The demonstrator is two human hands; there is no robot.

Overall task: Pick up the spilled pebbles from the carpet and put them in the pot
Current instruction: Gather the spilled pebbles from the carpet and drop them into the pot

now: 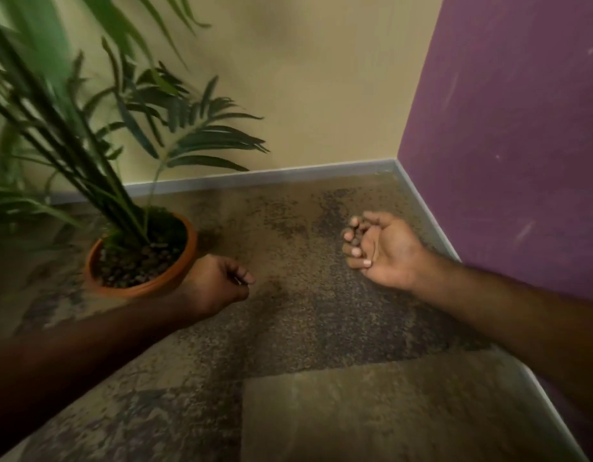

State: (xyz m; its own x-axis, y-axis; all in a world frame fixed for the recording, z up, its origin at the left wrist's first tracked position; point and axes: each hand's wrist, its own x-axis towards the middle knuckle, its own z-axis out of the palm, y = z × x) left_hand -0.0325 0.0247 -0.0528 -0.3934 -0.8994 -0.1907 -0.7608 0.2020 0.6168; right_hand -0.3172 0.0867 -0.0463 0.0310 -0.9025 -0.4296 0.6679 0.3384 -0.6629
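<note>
Pebbles (357,235): small, round, brown; a cluster lies in my cupped right palm, held up over the carpet to the right of the pot. I can make out no loose ones on the carpet, but its mottled pattern and the blur could hide them.
Handling, as I judge it: light, hard, smooth, prone to roll; best scooped in a cupped palm or pinched singly, and kept level so none slips between the fingers.
Right hand (378,250): palm up, fingers curled inward round the pebbles, a loose cradle and not a tight fist.
Left hand (216,281): knuckles up, fingers curled under, just right of the pot's near rim; whether it holds anything I cannot tell.
Pot (175,275): terracotta, round, upright on the carpet at the left; its surface is already covered with similar dark pebbles.
Plant (88,135): long green fronds rising from the pot's middle and spreading left and right, leaving the near and right part of the opening easiest to reach.
Carpet (322,328): mottled brown and tan, bare between my hands.
Edges: grey skirting (255,176) along the far cream wall (305,78), purple wall (505,128) close on the right.
Room to move: open leftward from my right hand to the pot, passing over or beside my left hand.
</note>
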